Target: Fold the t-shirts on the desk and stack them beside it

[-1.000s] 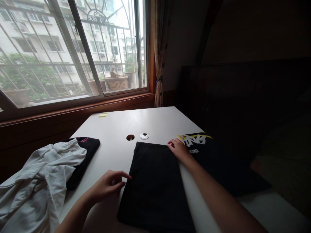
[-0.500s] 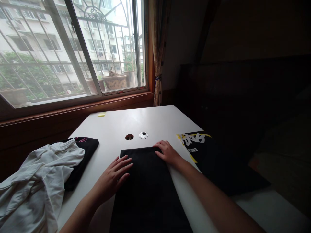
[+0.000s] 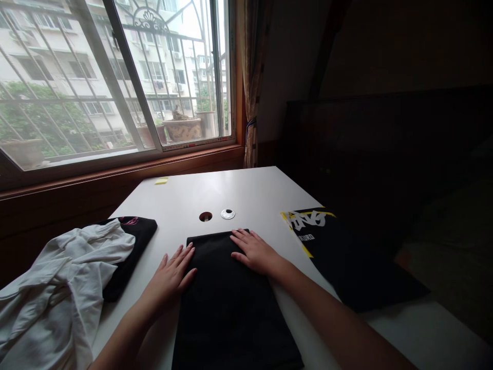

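A black folded cloth [image 3: 227, 308] lies flat on the white table [image 3: 246, 190], its long side running toward me. My left hand [image 3: 172, 272] rests at its far left edge, fingers spread and holding nothing. On its far right part lies my right hand [image 3: 254, 252], palm down, with the fingers apart and nothing gripped. The cloth looks smooth, and its near edge shows at the bottom of the view.
To the left, a crumpled white garment [image 3: 65, 288] lies over a black one [image 3: 140, 236]. A black garment with white and yellow print [image 3: 354, 272] is at the right. Behind the cloth are a table hole [image 3: 205, 217] and a round cap [image 3: 228, 214].
My left hand has moved left to the cloth's edge. My right hand has shifted left and slightly nearer. The cloth's far edge has moved slightly left, and its near edge now shows.
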{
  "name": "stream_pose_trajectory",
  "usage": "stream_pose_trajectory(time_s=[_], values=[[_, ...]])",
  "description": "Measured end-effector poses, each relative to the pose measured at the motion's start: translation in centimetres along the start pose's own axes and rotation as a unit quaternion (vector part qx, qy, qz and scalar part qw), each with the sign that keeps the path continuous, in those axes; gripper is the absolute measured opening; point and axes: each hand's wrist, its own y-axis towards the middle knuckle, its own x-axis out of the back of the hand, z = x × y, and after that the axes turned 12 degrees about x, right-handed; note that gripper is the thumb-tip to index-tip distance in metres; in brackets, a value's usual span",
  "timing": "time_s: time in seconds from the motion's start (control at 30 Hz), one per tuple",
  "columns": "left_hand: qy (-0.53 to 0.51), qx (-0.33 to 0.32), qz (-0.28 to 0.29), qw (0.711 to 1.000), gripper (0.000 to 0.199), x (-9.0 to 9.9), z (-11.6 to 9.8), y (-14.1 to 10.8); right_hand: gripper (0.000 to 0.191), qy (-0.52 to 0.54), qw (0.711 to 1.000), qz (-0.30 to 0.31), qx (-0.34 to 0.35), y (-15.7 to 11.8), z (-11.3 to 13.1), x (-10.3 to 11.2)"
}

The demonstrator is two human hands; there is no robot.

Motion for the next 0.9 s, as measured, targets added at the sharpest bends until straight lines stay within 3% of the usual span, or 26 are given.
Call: stream_pose_trajectory(time_s=[0.17,0.33,0.5,0.6,0.77,0.9], values=[[-0.003,0.01,0.011,1.0,0.061,0.2,-0.2,-0.1,0.064,-0.031,0.993,-0.02,-0.112,-0.8,-2.7,0.1],[0.009,0.029,0.006,1.0,0.06,0.6,-0.3,-0.2,0.054,-0.037,0.981,-0.092,-0.166,-1.4,-4.2,-0.2],[0.037,0.083,-0.029,0.995,0.056,0.4,0.5,-0.2,0.053,-0.012,0.978,-0.131,-0.161,-1.3,-4.3,-0.6],[0.025,0.104,-0.079,0.991,0.057,0.1,1.4,-0.1,0.046,0.019,0.979,-0.156,-0.131,-0.7,-3.8,-0.6],[-0.074,0.085,-0.181,0.977,0.056,0.6,1.9,0.0,0.041,0.097,0.974,-0.188,-0.082,0.2,-2.0,-0.3],[-0.199,0.088,-0.17,0.961,0.054,1.0,1.3,0.2,0.043,0.252,0.935,-0.23,-0.094,0.4,-0.7,0.0]])
